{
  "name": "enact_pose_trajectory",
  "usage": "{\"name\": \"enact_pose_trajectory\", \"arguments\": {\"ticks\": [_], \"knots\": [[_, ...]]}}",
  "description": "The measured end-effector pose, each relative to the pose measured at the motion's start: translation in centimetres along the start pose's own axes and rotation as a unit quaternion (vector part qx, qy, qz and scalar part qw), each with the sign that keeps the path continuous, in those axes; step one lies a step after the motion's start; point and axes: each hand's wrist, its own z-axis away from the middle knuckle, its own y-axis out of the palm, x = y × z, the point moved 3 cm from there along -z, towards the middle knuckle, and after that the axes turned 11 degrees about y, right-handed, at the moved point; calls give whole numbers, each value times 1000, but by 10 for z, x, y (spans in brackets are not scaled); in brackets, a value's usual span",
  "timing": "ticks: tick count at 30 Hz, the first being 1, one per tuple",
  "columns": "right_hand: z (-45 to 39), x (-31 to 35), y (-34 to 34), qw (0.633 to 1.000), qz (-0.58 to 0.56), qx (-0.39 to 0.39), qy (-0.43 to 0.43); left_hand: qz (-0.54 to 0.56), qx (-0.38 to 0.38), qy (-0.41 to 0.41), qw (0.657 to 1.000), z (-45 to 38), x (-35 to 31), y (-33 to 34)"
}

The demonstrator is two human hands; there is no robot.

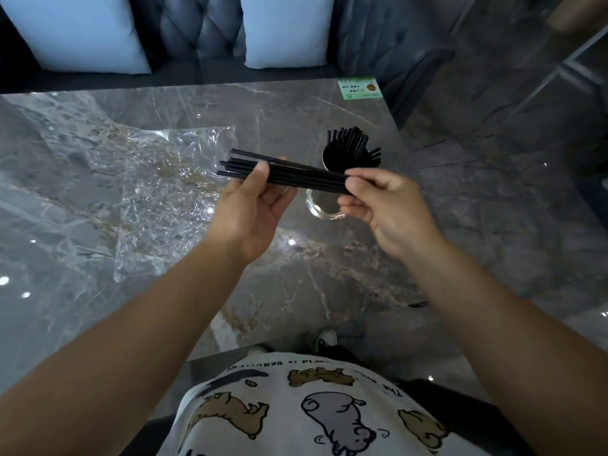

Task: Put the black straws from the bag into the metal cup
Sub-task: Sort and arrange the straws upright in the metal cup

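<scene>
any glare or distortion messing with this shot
Head view: bright ceiling-light spots glare on the glossy marble table; the clear plastic bag glints and nearly vanishes against it; wide-angle bending curves the table edge and stretches the forearms; black straws stay sharp.

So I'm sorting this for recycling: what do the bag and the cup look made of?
The bag looks like thin clear plastic film: see-through, crinkled, glinting. The cup looks like polished metal, judging by its mirror-like rim, though the straws and both hands hide most of it.
</scene>
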Motion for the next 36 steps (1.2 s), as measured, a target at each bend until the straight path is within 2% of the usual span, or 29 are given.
{"name": "enact_pose_trajectory", "arguments": {"ticks": [3,4,5,6,7,9,10,11,13,14,17,19,20,22,26,29,33,36], "knots": [[-11,45,-33,989,143,23,-34,-71,-2,24,997,-16,-22,-11],[-13,59,-39,979,197,39,-44,-153,14,56,987,-22,-33,-10],[-14,71,-42,964,254,60,-53,-268,58,97,957,-27,-42,-5],[-15,81,-41,945,310,85,-59,-385,136,126,904,-30,-47,6],[-15,90,-36,924,360,112,-64,-479,233,124,837,-30,-45,20],[-16,104,-21,884,435,152,-75,-581,395,53,710,-21,-32,47],[-16,110,-14,869,460,162,-81,-597,435,24,674,-17,-25,55],[-16,114,-9,859,476,168,-88,-589,441,6,677,-15,-19,60],[-15,119,-5,858,473,172,-101,-504,409,-36,760,-12,-12,61],[-15,118,-6,873,446,168,-107,-460,392,-49,795,-10,-10,59],[-15,97,-17,962,222,133,-84,-388,366,-58,844,-5,-1,52],[-11,68,-20,984,107,139,-45,-347,337,-69,873,-1,8,48],[-9,52,-18,984,97,149,-33,-332,326,-76,882,1,12,47],[-5,32,-13,979,130,152,-36,-314,321,-90,889,5,21,45],[-13,32,-15,986,139,78,-38,-288,328,-127,891,8,38,47],[-17,43,-18,982,165,89,-40,-282,330,-134,891,5,44,53],[-34,74,-22,976,179,112,-53,-300,322,-96,893,-11,40,70],[-57,112,-32,978,159,100,-91,-377,293,-40,877,-35,29,72]]}}
